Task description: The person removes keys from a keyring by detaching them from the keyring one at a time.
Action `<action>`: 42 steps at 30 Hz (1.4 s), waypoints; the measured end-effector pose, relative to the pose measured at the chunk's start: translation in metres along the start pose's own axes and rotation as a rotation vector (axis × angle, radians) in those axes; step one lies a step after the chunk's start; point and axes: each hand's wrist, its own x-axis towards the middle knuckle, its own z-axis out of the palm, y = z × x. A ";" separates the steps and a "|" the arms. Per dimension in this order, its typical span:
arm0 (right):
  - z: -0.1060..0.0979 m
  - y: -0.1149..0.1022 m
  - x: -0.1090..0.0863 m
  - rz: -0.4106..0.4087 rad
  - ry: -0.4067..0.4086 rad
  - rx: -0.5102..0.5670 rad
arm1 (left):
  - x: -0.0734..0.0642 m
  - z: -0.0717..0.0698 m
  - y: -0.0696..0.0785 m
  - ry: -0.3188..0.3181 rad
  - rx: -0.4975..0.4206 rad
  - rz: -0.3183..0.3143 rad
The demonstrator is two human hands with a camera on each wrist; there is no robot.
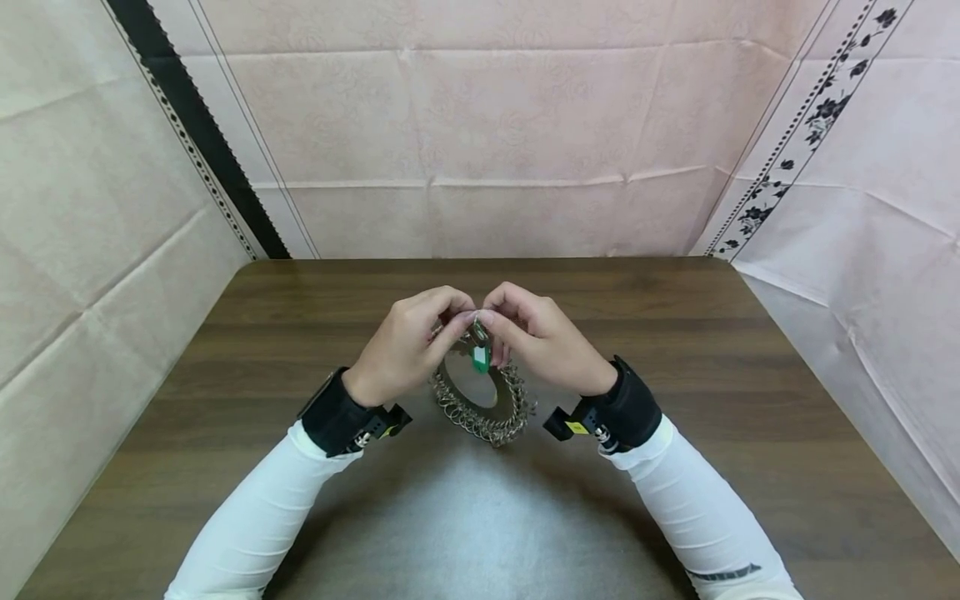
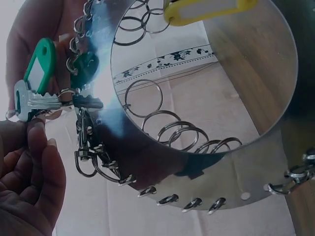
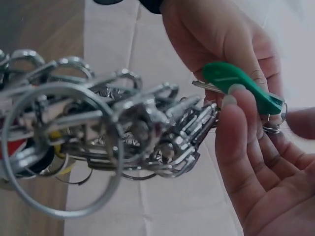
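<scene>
My left hand (image 1: 408,337) and right hand (image 1: 543,342) meet over the table, thumbs almost tip to tip. Between them they pinch the small split ring (image 3: 270,129) of a green key tag (image 1: 481,358), partly hidden by the fingers. The tag has a white label and hangs beside a silver key (image 2: 44,102). Just below the hands is a flat metal hoop (image 2: 226,177) with a large round hole. Metal clips (image 3: 142,125) and loose rings (image 2: 143,98) crowd its edge. Fingers lie against the hoop's near clips in the right wrist view.
A yellow key tag (image 2: 206,11) hangs from the hoop too. Below everything is a brown wooden table (image 1: 315,500). Pale patterned cloth (image 1: 525,125) hangs behind it and on both sides. Black camera straps (image 1: 333,417) circle both wrists.
</scene>
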 end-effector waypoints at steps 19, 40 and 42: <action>0.004 0.003 0.001 -0.012 0.190 -0.167 | 0.001 0.002 -0.002 0.027 0.063 0.004; 0.002 0.006 0.001 -0.026 0.158 -0.213 | 0.000 0.007 -0.004 0.041 0.048 -0.045; 0.001 0.006 0.000 -0.015 0.149 -0.212 | 0.000 0.007 -0.004 0.044 0.049 -0.048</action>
